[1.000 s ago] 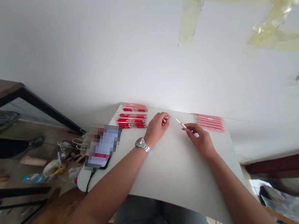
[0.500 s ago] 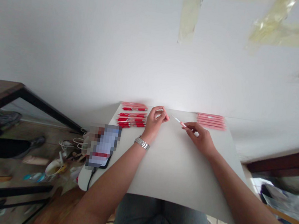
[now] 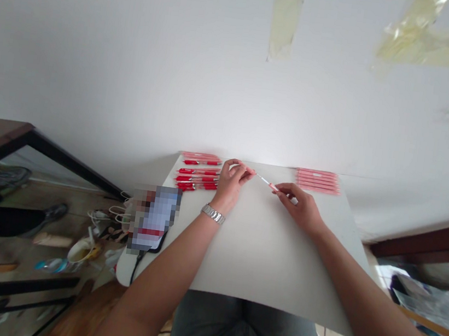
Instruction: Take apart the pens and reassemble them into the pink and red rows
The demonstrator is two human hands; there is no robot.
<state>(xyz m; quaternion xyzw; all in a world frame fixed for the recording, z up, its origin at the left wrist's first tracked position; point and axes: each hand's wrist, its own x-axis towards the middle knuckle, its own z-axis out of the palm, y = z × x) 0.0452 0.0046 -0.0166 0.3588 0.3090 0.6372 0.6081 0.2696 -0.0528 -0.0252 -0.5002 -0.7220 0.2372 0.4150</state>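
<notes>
My left hand (image 3: 231,180), with a metal-band watch at the wrist, is closed on a short pink tube (image 3: 251,172). The tube is mostly covered by the fingers. My right hand (image 3: 297,200) pinches a slim pen refill (image 3: 266,182) by its pink end. Its thin pale tip slants up and left to the end of the pink tube. Whether the tip has entered the tube is too small to tell. Beside my left hand lie several red click pens (image 3: 198,179). Behind them are pink sticks (image 3: 201,156).
A row of pink sticks (image 3: 317,181) lies at the back right of the white table (image 3: 255,249), against the wall. A phone (image 3: 155,219) with a cable rests at the left edge. A dark-framed table (image 3: 0,141) stands to the left, with another person's feet below.
My left hand has turned slightly, and the pink tube now meets the refill's tip; a gap was between them before. My right hand has hardly moved.
</notes>
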